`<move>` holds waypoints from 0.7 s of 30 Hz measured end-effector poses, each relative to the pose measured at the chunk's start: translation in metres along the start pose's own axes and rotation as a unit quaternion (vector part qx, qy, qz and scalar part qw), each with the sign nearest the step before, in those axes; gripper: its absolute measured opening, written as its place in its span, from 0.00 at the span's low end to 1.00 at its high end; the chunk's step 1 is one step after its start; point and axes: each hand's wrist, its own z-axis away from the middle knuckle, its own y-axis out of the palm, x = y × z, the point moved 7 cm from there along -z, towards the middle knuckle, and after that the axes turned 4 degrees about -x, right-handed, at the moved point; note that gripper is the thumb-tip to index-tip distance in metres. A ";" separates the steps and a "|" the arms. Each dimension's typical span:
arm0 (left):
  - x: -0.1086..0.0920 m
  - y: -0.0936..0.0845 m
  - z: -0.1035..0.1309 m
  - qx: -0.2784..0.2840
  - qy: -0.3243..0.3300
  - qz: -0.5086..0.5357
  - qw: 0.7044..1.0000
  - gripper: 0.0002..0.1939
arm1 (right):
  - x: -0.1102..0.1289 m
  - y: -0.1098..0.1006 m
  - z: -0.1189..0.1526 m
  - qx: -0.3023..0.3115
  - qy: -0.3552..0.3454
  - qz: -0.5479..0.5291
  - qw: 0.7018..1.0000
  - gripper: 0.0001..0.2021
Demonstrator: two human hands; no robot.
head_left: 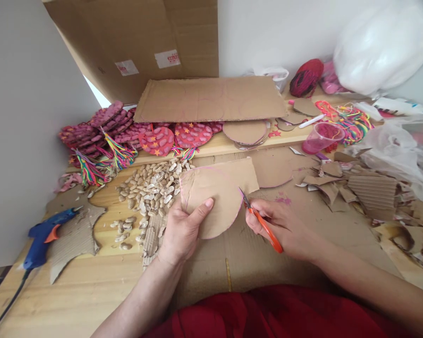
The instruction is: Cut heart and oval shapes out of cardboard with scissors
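Note:
My left hand (185, 227) grips a flat piece of cardboard (220, 188) at its lower left, thumb on top. Its lower edge is cut round, while the upper side is still straight-edged with a corner at the right. Orange-handled scissors (265, 227) are in my right hand (280, 225), fingers closed round the handles. Their blades meet the cardboard's right edge, along a pinkish drawn line. Behind it lies another cardboard piece (273, 166) with a curved lower edge. Peanut shells (151, 188) are heaped left of the held piece.
A blue glue gun (49, 234) rests at left on a cardboard scrap (77, 230). Decorated pink discs with tassels (113, 150) are piled at the back left. A large cardboard sheet (211, 98) lies behind. Cardboard offcuts (370, 192), a pink cup (320, 138) and clear plastic (409, 145) occupy the right.

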 end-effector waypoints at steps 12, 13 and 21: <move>-0.001 0.001 0.000 0.002 0.006 -0.007 1.000 0.36 | 0.005 -0.001 0.002 -0.017 -0.010 0.024 1.000 0.21; -0.001 0.001 0.000 0.003 0.005 -0.006 1.000 0.36 | 0.005 -0.001 0.002 -0.017 -0.011 0.022 1.000 0.21; -0.001 0.003 0.002 0.008 -0.001 0.003 1.000 0.34 | 0.006 0.000 0.005 -0.025 -0.012 -0.003 1.000 0.21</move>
